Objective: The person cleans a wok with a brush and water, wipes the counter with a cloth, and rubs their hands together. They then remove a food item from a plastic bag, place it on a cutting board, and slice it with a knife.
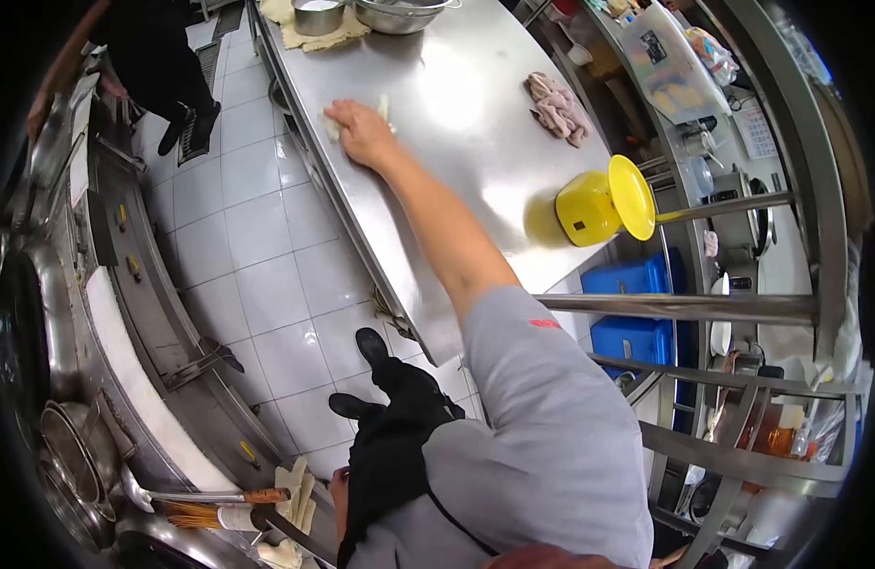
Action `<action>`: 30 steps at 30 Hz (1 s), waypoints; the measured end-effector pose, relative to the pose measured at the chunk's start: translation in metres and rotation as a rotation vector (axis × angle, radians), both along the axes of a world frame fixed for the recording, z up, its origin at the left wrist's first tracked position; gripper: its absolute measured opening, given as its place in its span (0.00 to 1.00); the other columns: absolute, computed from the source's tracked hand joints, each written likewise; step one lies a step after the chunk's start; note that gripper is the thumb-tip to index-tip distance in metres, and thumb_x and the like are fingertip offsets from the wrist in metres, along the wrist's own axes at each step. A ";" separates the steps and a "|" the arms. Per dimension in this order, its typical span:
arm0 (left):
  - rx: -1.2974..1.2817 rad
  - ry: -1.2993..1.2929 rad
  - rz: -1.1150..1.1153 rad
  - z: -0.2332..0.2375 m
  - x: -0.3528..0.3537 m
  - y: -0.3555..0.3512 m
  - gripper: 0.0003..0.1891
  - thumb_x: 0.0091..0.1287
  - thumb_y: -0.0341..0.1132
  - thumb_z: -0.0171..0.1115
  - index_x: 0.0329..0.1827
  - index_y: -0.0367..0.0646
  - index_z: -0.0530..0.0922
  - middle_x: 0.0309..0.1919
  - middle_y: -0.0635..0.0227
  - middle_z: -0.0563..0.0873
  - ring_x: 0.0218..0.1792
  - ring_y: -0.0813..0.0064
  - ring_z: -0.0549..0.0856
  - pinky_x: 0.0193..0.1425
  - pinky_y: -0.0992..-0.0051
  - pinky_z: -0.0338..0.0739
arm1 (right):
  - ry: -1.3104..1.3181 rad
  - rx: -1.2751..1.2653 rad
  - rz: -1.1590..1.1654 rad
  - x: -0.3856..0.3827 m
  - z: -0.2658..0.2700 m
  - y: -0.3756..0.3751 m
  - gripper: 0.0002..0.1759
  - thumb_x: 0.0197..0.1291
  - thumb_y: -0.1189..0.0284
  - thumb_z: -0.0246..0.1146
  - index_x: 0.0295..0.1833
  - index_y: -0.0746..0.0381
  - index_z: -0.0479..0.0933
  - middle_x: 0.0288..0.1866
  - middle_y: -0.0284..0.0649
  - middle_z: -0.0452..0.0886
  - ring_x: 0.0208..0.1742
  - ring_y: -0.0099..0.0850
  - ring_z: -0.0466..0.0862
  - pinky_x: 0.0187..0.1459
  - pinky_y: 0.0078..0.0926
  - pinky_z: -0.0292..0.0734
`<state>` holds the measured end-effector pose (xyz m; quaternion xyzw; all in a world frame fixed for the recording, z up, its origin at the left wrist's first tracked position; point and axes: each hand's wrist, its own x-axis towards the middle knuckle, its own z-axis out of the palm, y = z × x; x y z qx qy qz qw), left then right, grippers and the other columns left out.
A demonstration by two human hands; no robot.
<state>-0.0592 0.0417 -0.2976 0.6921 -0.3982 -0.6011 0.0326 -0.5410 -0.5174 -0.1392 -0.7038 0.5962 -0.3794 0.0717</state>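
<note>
My right hand [364,135] reaches far out over the steel table [428,190], pressing a pale, crumpled cloth [384,108] onto its surface. Parts of the cloth stick out on both sides of the fingers. My left hand [340,493] hangs low beside my black apron, only partly in view; its fingers cannot be made out. Farther along the table lies a crumpled pinkish cloth [557,109]. A yellow kitchen scale [591,209] with a round top plate stands near the table's right edge.
A metal bowl [400,13] and a steel pot [318,17] on a tan cloth stand at the table's far end. Another person [153,66] is at the left cooking line. Shelving on the right holds a plastic bin [670,62]; blue containers [632,346] sit lower.
</note>
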 end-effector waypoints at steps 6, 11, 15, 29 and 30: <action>-0.050 0.015 -0.109 -0.078 0.023 -0.004 0.14 0.66 0.36 0.63 0.51 0.39 0.81 0.40 0.55 0.88 0.40 0.70 0.87 0.46 0.72 0.80 | 0.000 0.082 0.126 0.014 0.003 0.174 0.28 0.51 0.84 0.50 0.56 0.54 0.83 0.64 0.42 0.79 0.69 0.44 0.74 0.71 0.40 0.67; -0.010 0.162 -0.061 -0.078 0.012 -0.027 0.16 0.67 0.38 0.63 0.51 0.36 0.81 0.42 0.54 0.88 0.42 0.68 0.87 0.48 0.70 0.80 | -0.089 0.166 0.145 0.021 0.018 0.315 0.29 0.47 0.87 0.50 0.53 0.58 0.83 0.63 0.41 0.80 0.71 0.42 0.73 0.72 0.40 0.65; -0.161 0.150 -0.277 -0.124 0.022 -0.015 0.18 0.67 0.41 0.62 0.50 0.34 0.81 0.42 0.53 0.87 0.45 0.64 0.86 0.52 0.67 0.78 | -0.223 0.176 0.064 0.033 0.023 0.402 0.23 0.46 0.89 0.53 0.44 0.61 0.85 0.56 0.44 0.85 0.67 0.43 0.77 0.68 0.41 0.69; -0.028 -0.035 -0.348 0.015 0.060 -0.062 0.22 0.73 0.47 0.54 0.58 0.36 0.78 0.46 0.54 0.86 0.46 0.68 0.85 0.51 0.70 0.78 | -1.906 0.265 -1.079 -0.011 -0.211 0.397 0.18 0.64 0.67 0.55 0.54 0.67 0.75 0.40 0.49 0.81 0.31 0.40 0.82 0.26 0.46 0.77; -0.037 -0.052 -0.361 0.020 0.062 -0.059 0.23 0.74 0.47 0.54 0.58 0.36 0.77 0.46 0.54 0.86 0.46 0.68 0.85 0.51 0.71 0.77 | -2.023 0.026 -0.970 -0.014 -0.210 0.378 0.22 0.65 0.62 0.57 0.58 0.67 0.74 0.44 0.46 0.83 0.34 0.40 0.84 0.27 0.44 0.78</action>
